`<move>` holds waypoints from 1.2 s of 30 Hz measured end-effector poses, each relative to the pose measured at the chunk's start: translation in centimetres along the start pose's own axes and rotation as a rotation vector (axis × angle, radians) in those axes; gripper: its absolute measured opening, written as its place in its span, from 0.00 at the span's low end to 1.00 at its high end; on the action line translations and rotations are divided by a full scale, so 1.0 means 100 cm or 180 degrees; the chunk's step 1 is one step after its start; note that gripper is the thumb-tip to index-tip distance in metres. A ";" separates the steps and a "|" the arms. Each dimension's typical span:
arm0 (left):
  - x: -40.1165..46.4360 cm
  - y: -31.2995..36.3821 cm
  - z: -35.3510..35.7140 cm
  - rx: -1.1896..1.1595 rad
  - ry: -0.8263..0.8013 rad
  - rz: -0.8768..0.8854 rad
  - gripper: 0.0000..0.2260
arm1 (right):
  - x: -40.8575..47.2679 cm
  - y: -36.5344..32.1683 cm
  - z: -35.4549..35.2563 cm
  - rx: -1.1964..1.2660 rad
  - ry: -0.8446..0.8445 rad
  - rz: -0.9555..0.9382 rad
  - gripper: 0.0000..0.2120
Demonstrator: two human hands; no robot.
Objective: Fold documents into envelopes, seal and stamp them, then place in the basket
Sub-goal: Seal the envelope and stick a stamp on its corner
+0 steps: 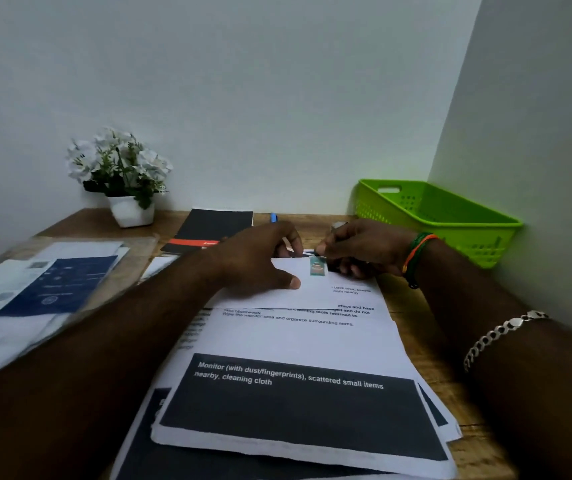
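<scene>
A wooden desk (412,306) is set into a corner formed by a pale wall (243,81) ahead and a second pale wall (537,116) at 3 o'clock. At 10 o'clock on the desk, a white pot of white flowers (120,168) is placed against the wall. A black booklet with a red band (213,228) is laid at 12 o'clock, and the tip of a blue pen (273,217) is seen just beside it. The green basket (440,216) is set in the corner at 2 o'clock, well apart from the papers. At 9 o'clock, a clear sleeve holding blue and white sheets (45,282) is spread over the desk edge.

A stack of printed documents (298,403) is laid at 6 o'clock, reaching up to the centre. On top of it, at the centre, a white envelope (298,289) is held flat by the left hand (260,261), whose thumb is pressed onto the paper while the fingers are curled over the far edge. A small teal stamp (318,265) is seen on the envelope's upper right corner, between the two hands. The right hand (360,249) is curled just beside the stamp, its fingertips pinched at the stamp's top edge. Coloured thread bands (416,251) are worn on the right wrist, and a silver chain bracelet (499,334) is worn further up the forearm.
</scene>
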State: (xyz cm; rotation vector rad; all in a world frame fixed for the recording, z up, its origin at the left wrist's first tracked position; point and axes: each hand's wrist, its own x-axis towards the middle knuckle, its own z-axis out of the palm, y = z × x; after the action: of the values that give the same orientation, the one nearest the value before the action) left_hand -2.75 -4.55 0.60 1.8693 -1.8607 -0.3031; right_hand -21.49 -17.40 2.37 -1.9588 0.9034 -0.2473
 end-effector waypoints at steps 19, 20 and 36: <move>-0.003 -0.011 -0.030 -0.0130 0.0897 0.0169 0.03 | -0.013 -0.012 -0.010 0.0126 0.0268 -0.0445 0.04; -0.003 -0.012 -0.032 -0.0199 0.0921 0.0152 0.03 | -0.014 -0.013 -0.012 0.0171 0.0324 -0.0458 0.02; -0.018 -0.014 -0.055 0.0434 0.3580 -0.0010 0.18 | -0.050 -0.023 -0.051 0.1764 0.1536 -0.0439 0.05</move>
State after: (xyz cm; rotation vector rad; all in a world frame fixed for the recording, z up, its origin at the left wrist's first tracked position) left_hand 1.03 -1.81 4.35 1.5628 -1.0824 0.7528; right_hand -26.44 -16.75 7.94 -1.4580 0.8768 -0.9747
